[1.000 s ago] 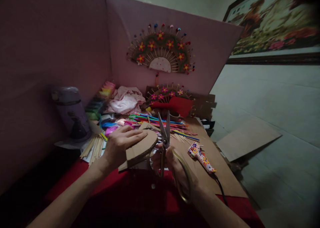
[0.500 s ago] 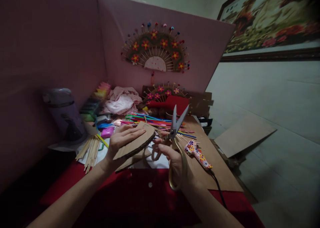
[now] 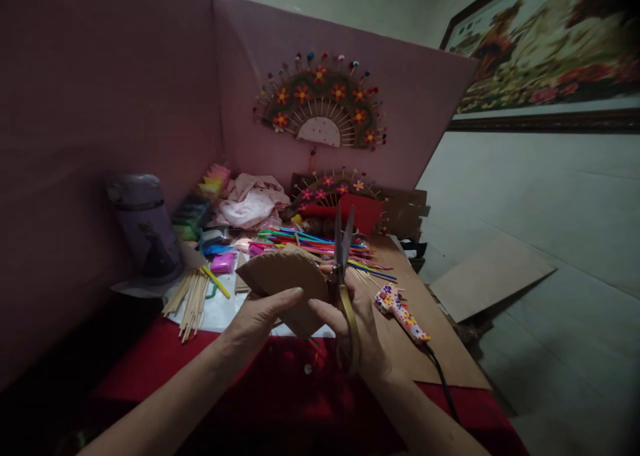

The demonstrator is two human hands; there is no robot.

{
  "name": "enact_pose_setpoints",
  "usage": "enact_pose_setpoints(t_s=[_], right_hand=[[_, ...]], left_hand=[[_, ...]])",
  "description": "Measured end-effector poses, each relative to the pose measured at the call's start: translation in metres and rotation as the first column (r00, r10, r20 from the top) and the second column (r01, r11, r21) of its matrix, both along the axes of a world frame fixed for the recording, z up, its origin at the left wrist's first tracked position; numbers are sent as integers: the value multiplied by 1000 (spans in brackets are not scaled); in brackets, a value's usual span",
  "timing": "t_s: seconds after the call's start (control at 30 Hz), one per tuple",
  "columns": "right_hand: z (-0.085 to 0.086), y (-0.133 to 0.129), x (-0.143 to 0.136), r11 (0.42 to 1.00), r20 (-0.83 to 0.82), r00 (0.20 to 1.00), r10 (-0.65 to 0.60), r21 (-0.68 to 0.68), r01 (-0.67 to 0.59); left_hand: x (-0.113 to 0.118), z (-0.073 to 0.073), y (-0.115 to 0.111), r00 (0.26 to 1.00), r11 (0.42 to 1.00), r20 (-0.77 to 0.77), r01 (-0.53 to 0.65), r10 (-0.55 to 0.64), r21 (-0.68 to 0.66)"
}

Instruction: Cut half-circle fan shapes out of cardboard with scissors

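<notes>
over the near edge of a red-clothed worktop (image 3: 135, 363), the left hand (image 3: 257, 316) grips a curved, brown cardboard piece (image 3: 283, 273), thumb in front, fingers hidden. beside it, the right hand's (image 3: 360, 323) fingers curl round gold-handled metal scissors (image 3: 341, 273), blades slightly parted.

a craft corner, probably in a home
pink boards (image 3: 415, 103) screen a red-covered bench (image 3: 145, 356) with pipe cleaners (image 3: 327, 244), wooden sticks (image 3: 190, 309) and a flowered glue gun (image 3: 402, 315); a decorated fan (image 3: 320, 91) hangs on one board, a framed picture (image 3: 555, 63) on the tiled wall (image 3: 520, 196).
</notes>
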State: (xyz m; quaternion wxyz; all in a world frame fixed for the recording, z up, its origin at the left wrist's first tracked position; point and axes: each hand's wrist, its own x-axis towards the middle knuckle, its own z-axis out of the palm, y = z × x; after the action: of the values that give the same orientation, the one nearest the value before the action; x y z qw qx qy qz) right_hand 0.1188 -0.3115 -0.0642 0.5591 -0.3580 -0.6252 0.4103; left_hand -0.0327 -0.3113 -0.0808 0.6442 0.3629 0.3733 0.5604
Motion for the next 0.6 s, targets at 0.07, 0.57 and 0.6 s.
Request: enact_pose_setpoints(t_s=[0.07,0.57,0.6], right_hand=[[-1,0,-3,1000,-15,1000,-3,-12,3],[13,2,13,965,376,912,166,127,-228],[15,2,13,958,410,896,171,143,-248]], left_hand=[[0,-5,0,998,1000,64,5,-5,13],[-53,41,11,789,859,-612,351,-57,372],[-50,45,10,763,839,-629,436,-153,325]])
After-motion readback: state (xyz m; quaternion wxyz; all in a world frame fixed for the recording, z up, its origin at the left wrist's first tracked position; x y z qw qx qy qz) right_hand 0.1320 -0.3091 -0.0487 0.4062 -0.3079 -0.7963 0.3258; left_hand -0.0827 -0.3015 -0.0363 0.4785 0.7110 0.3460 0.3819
